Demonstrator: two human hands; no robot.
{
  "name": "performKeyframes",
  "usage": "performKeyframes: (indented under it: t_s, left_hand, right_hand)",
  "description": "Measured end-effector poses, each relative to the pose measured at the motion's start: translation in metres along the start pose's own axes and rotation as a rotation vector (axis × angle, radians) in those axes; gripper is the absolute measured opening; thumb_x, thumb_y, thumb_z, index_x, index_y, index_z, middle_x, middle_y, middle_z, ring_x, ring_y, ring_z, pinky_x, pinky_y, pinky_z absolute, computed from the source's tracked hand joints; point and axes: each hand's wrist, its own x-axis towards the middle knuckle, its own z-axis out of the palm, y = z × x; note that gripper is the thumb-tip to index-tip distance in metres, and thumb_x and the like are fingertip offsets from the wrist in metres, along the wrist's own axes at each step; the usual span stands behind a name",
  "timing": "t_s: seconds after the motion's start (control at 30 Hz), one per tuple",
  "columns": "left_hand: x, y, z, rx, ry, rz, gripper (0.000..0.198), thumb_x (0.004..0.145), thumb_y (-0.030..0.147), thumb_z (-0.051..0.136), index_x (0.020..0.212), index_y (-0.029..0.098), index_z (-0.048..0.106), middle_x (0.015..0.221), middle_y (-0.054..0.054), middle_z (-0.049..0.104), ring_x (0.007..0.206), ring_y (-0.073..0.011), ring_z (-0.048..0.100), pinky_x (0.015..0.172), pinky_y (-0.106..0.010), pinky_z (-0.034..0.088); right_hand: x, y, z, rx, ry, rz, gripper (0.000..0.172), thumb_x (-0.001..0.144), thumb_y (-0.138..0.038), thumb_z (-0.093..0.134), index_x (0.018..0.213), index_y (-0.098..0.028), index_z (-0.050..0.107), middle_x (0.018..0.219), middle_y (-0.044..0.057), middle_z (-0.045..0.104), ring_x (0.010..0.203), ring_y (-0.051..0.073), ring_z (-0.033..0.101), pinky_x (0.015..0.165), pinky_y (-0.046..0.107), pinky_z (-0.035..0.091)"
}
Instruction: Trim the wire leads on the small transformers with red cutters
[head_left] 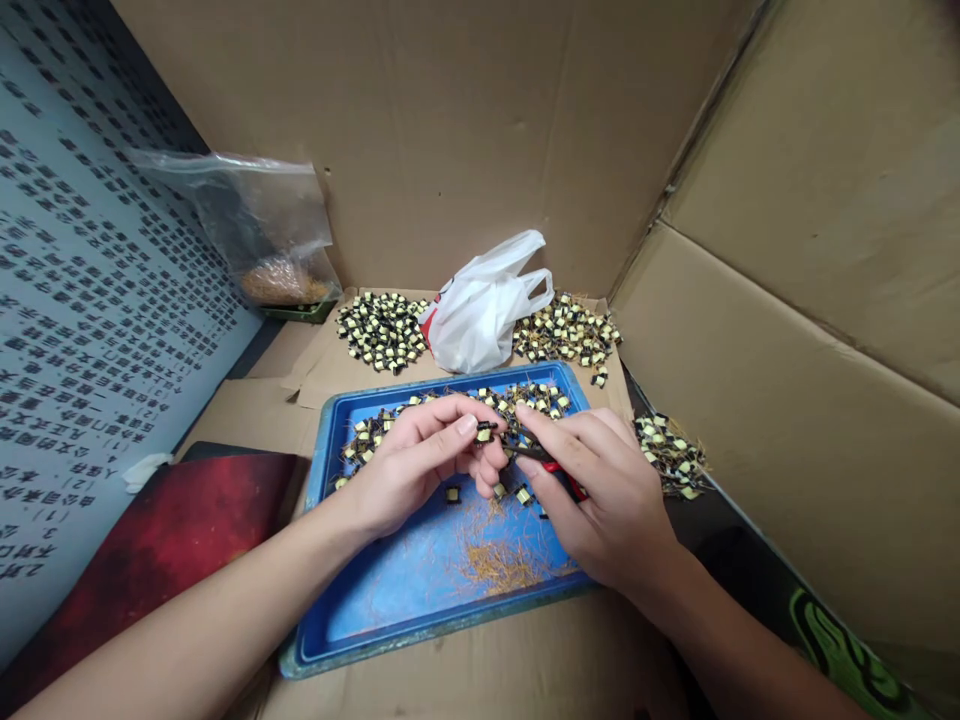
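We have cardboard walls [450, 130] behind and to the right of the tray, and a printed sheet [97, 310] rises to its left. The blue tray [382, 635] itself lies on flat cardboard in front of us. Left of the tray we see a red mat [225, 510]; to its right, a dark surface bears a green design [840, 635].

Just behind the tray, a white plastic bag [480, 310] stands between two heaps and partly covers them. Beyond the tray's far left corner, a clear bag [281, 220] holds orange wire. We find the left heap [381, 330] and right heap [574, 335] of small parts behind the tray, and a third heap [670, 455] off its right side.

Our hands are over the tray, near each other but apart, hiding some of the parts in it. Our left hand [427, 455] pinches one part between thumb and fingers; our right hand [600, 485] is wrapped around the pliers. Loose wire clippings [501, 568] lie in the near half of the tray. The red-handled pliers [553, 466] point at the held black-and-yellow part [485, 435] above the tray; we cannot tell whether their tips touch it.
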Motion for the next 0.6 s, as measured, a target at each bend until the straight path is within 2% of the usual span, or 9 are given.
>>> performKeyframes:
  t_s: [0.13, 0.27, 0.43, 0.6]
  left_hand:
    - [0.002, 0.001, 0.000, -0.109, 0.011, -0.004, 0.024, 0.095, 0.030, 0.078, 0.108, 0.011, 0.076, 0.088, -0.009, 0.078, 0.075, -0.0168, 0.076, 0.070, -0.027, 0.066]
    - [0.003, 0.002, -0.004, -0.235, 0.047, -0.028, 0.020, 0.094, 0.024, 0.078, 0.107, 0.009, 0.076, 0.086, -0.010, 0.078, 0.073, -0.0169, 0.076, 0.067, -0.026, 0.067]
    - [0.004, 0.004, -0.008, -0.352, 0.123, -0.072, 0.019, 0.095, 0.020, 0.074, 0.105, 0.003, 0.077, 0.085, -0.012, 0.078, 0.069, -0.0161, 0.076, 0.065, -0.024, 0.066]
    - [0.004, 0.003, -0.010, -0.409, 0.112, -0.086, 0.019, 0.097, 0.019, 0.070, 0.104, 0.003, 0.078, 0.085, -0.013, 0.078, 0.069, -0.0171, 0.077, 0.065, -0.025, 0.067]
  right_hand:
    - [-0.003, 0.000, 0.005, 0.097, 0.033, -0.028, 0.047, 0.099, -0.014, 0.068, 0.146, -0.019, 0.064, 0.102, 0.009, 0.073, 0.091, 0.025, 0.062, 0.083, 0.045, 0.051]
    - [-0.005, -0.001, 0.010, 0.170, -0.030, -0.097, 0.053, 0.099, -0.014, 0.068, 0.151, -0.021, 0.058, 0.103, 0.009, 0.073, 0.093, 0.026, 0.062, 0.084, 0.045, 0.052]
    - [-0.008, 0.000, 0.013, 0.235, -0.019, -0.091, 0.052, 0.100, -0.014, 0.067, 0.150, -0.021, 0.058, 0.106, 0.009, 0.073, 0.094, 0.025, 0.062, 0.084, 0.045, 0.052]
    - [-0.008, 0.001, 0.012, 0.258, -0.022, -0.079, 0.050, 0.099, -0.012, 0.067, 0.148, -0.021, 0.061, 0.104, 0.009, 0.073, 0.092, 0.024, 0.063, 0.085, 0.045, 0.054]
